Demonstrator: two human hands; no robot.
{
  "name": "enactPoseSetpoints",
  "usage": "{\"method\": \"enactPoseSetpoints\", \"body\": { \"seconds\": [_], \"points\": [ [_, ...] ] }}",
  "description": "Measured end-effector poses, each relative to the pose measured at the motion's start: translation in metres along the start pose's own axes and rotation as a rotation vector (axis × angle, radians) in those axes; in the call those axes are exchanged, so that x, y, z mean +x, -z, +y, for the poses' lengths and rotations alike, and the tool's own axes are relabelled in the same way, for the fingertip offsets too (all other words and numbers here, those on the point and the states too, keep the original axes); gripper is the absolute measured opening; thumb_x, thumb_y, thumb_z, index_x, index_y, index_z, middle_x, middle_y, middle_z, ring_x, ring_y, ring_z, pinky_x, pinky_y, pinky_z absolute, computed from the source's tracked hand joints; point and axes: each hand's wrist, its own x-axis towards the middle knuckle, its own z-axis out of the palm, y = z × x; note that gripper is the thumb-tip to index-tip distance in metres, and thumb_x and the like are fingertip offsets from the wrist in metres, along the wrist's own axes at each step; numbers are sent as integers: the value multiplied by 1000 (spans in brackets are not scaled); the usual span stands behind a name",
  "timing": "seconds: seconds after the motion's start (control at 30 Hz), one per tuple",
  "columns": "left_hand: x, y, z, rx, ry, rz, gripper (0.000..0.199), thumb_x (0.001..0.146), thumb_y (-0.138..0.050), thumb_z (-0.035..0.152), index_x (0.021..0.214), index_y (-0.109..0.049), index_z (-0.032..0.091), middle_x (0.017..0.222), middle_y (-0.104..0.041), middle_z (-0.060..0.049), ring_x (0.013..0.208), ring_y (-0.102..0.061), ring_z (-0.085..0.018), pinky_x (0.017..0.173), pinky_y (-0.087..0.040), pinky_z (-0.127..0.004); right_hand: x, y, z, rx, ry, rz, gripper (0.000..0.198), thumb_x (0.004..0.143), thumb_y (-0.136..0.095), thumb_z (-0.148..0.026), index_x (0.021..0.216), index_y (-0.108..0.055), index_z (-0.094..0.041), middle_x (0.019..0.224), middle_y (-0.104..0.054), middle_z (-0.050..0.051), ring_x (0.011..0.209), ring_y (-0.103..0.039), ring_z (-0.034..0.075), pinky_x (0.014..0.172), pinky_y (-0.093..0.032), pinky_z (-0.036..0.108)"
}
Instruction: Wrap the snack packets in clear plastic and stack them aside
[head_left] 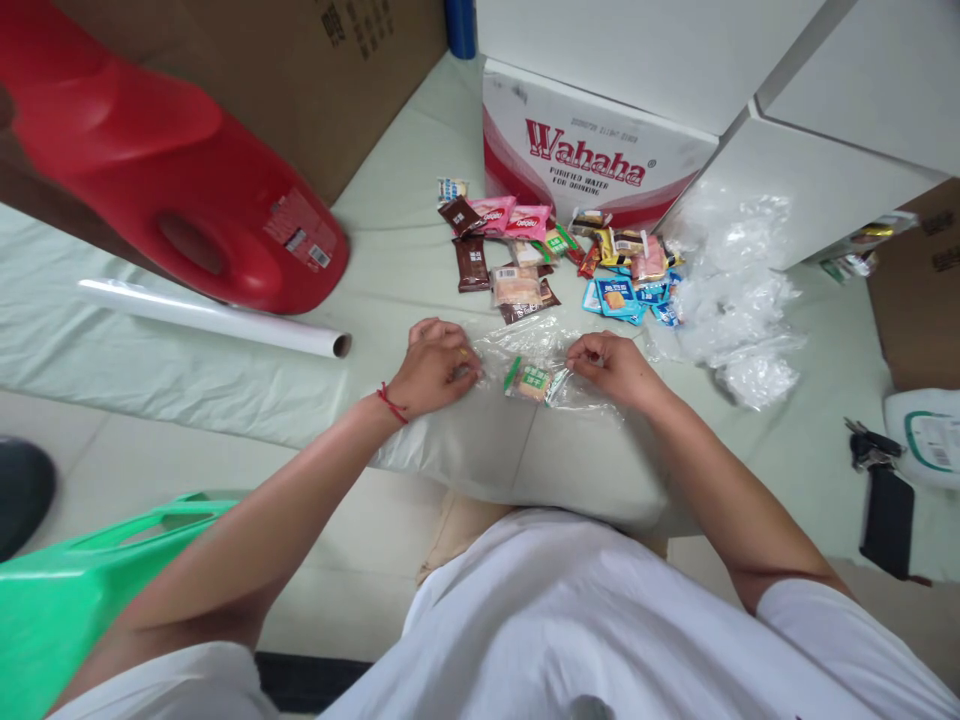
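Observation:
A clear plastic bag [529, 335] lies at the near edge of the table between my hands. On or inside it, I cannot tell which, sits a small snack pack [534, 380] with green ends. My left hand [439, 368], a red string round its wrist, is closed at the bag's left side, fingers curled. At the right side my right hand [609, 365] pinches the plastic with thumb and forefinger. Just beyond lie several wrapped snacks: brown packets [472, 265], pink packets [510, 217], blue packets [619, 298] and a pale wrapped cake [516, 287].
A heap of clear plastic bags [750, 300] lies to the right. The Wahaha carton [592, 150] stands behind the snacks. On the left are a red jug [195, 180] and a white roll [217, 318]. Keys [874, 445] and a black pouch [887, 520] rest far right.

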Motion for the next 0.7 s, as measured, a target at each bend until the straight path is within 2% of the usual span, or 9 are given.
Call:
{"method": "enactPoseSetpoints", "body": {
  "seconds": [0.07, 0.17, 0.23, 0.3, 0.37, 0.4, 0.53, 0.7],
  "points": [
    [3, 3, 0, 36, 70, 96, 20, 85, -62, 40, 84, -72, 23, 95, -70, -9, 114, -58, -33, 113, -31, -58, 1, -5, 6, 22, -55, -2, 20, 87, -63, -35, 86, -73, -19, 74, -66, 2, 70, -54, 17, 71, -40, 30],
    [-2, 6, 13, 165, 211, 394, 18, 85, -61, 32, 93, -72, 21, 111, -69, -13, 122, -54, -36, 108, -36, -58, 2, -12, 13, 55, -121, -21, 23, 85, -62, -38, 83, -72, -17, 68, -62, 1, 63, -51, 15, 65, -38, 28],
    [-11, 5, 30, 223, 190, 512, 17, 88, -60, 28, 98, -72, 23, 114, -69, -13, 125, -55, -37, 108, -37, -59, 1, -15, 15, 67, -127, -25, 24, 85, -62, -39, 82, -71, -17, 66, -62, 0, 62, -51, 15, 64, -37, 28],
    [-19, -2, 51, 193, 12, 437, 18, 92, -58, 28, 102, -73, 26, 113, -72, -10, 123, -60, -33, 107, -40, -56, 0, -17, 15, 70, -114, -25, 24, 85, -62, -38, 82, -72, -17, 66, -62, 1, 62, -51, 15, 64, -38, 27],
    [-21, -13, 71, 126, -187, 252, 25, 96, -54, 29, 110, -74, 29, 117, -75, -9, 123, -64, -29, 106, -45, -50, -1, -18, 15, 68, -100, -31, 22, 85, -63, -37, 82, -72, -17, 67, -64, 1, 63, -53, 15, 64, -38, 27],
    [-19, -20, 79, 118, -234, 172, 30, 98, -51, 28, 117, -74, 29, 123, -75, -9, 126, -64, -28, 107, -45, -49, -1, -18, 15, 63, -100, -40, 21, 85, -64, -37, 82, -72, -17, 67, -64, 1, 63, -53, 15, 64, -38, 27],
    [-7, -42, 89, 189, -209, 44, 41, 102, -43, 21, 134, -69, 21, 139, -72, -12, 130, -65, -29, 107, -45, -47, 8, -9, 23, -16, -92, -41, 17, 86, -64, -33, 86, -73, -18, 75, -68, 3, 68, -57, 17, 68, -41, 29],
    [-4, -47, 79, 194, -184, 25, 40, 103, -46, 21, 135, -70, 25, 142, -71, -8, 131, -64, -27, 108, -42, -47, 45, -2, 41, -313, 3, 183, 22, 94, -62, -35, 99, -76, -19, 94, -71, 10, 95, -59, 27, 94, -44, 42]
  ]
}}
